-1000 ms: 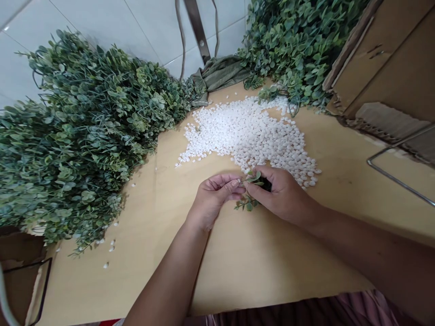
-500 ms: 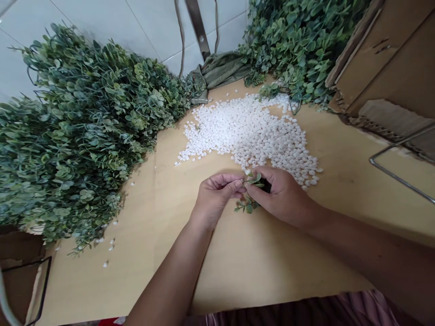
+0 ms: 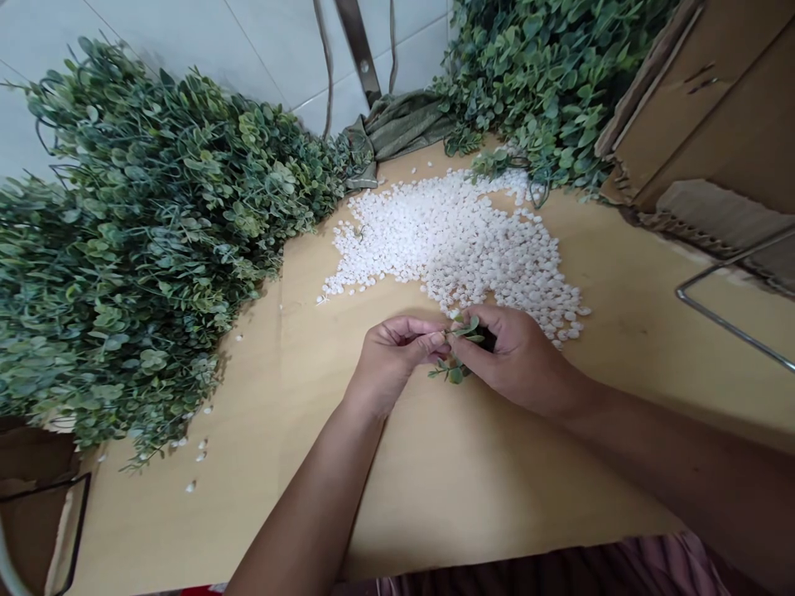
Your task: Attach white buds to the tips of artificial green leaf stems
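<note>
Between my two hands is a small sprig of artificial greenery [image 3: 456, 372] with rounded green leaves. My right hand [image 3: 518, 356] is closed round its stem, thumb and forefinger pinching near the leaves. My left hand [image 3: 397, 356] is closed too, its thumb and fingertips meeting at the sprig's left side; any small piece in that pinch is too hidden to make out. Just beyond my fingers spreads a heap of small white plastic pieces [image 3: 447, 232], lying loose on the tan board [image 3: 435, 497].
A large pile of artificial greenery [image 3: 142, 248] fills the left side. More leafy sprigs [image 3: 534, 91] are heaped at the back right, beside a cardboard box [image 3: 714, 108]. A dark green cloth [image 3: 407, 124] lies at the back, and a metal bar [image 3: 733, 323] juts in from the right.
Both hands keep almost the same place and grip on the sprig. The view has shifted very slightly.
</note>
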